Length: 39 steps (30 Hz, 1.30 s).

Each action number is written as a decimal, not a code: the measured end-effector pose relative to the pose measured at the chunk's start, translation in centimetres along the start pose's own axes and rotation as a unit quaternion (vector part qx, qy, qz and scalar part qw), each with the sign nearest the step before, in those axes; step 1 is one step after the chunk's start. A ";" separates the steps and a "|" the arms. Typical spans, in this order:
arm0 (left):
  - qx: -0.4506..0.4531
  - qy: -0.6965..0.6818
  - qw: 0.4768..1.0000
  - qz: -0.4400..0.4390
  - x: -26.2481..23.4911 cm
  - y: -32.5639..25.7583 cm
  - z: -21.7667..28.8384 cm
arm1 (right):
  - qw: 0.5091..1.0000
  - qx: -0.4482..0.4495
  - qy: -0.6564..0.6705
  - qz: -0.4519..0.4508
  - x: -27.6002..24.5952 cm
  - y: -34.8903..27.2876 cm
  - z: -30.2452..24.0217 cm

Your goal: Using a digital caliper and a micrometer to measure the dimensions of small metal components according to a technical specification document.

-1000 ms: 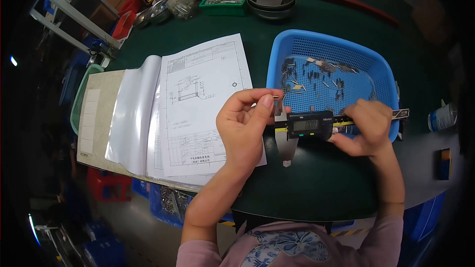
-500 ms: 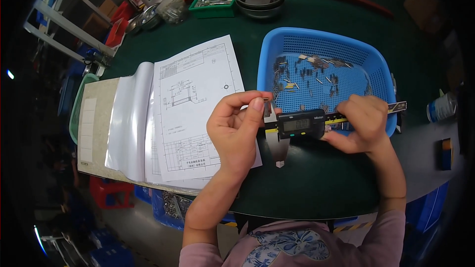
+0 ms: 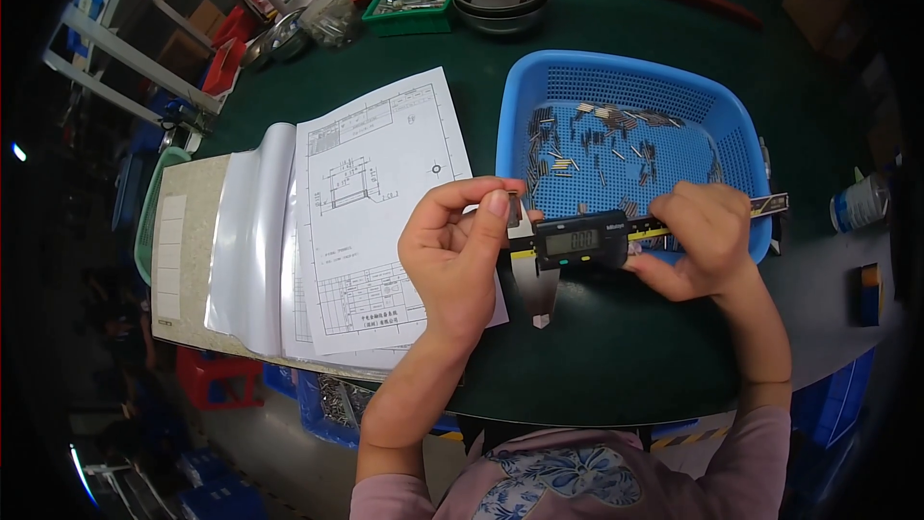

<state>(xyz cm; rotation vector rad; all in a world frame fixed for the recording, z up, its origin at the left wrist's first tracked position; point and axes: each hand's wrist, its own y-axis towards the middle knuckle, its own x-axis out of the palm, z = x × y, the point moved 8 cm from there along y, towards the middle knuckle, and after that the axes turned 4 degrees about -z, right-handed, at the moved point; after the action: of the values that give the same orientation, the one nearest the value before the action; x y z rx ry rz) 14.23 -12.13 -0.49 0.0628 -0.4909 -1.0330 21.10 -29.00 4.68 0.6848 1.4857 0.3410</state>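
At the centre, the digital caliper (image 3: 577,243) carries a small rectangular grey screen in a black housing, just at 6 o'clock of the blue basket (image 3: 616,72). At 3 o'clock, near the table's edge, lies a white can with a blue label (image 3: 859,202). At 4 o'clock from it sits a small box (image 3: 871,294), dark blue with an orange band.
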 end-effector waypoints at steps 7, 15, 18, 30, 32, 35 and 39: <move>-0.001 0.013 0.999 0.036 0.0 0.1 0.0 | 1.000 0.003 0.024 -0.005 0.3 -0.1 0.1; -0.003 0.012 1.000 0.022 0.0 0.0 -0.2 | 1.000 0.007 -0.012 -0.003 0.1 -0.1 0.0; 0.003 0.018 1.000 0.022 0.0 0.0 -0.2 | 1.000 0.015 -0.027 0.007 0.0 -0.2 0.1; 0.008 0.007 1.000 -0.001 0.1 0.0 -0.1 | 0.999 0.016 -0.030 0.012 0.0 -0.2 0.2; 0.012 0.009 1.000 -0.001 0.1 0.0 -0.1 | 0.999 0.016 -0.029 0.012 0.0 -0.2 0.2; 0.012 0.009 1.000 0.001 0.1 0.0 -0.1 | 1.000 0.017 -0.023 0.010 0.1 -0.2 0.2; 0.010 0.010 1.000 0.001 0.1 0.0 -0.1 | 1.000 0.014 -0.008 0.002 0.2 -0.3 0.3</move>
<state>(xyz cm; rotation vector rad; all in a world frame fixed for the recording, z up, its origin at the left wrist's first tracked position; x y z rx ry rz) 14.29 -12.22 -0.54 0.0906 -0.4843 -1.0242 21.34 -29.16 4.36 0.7113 1.4771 0.3178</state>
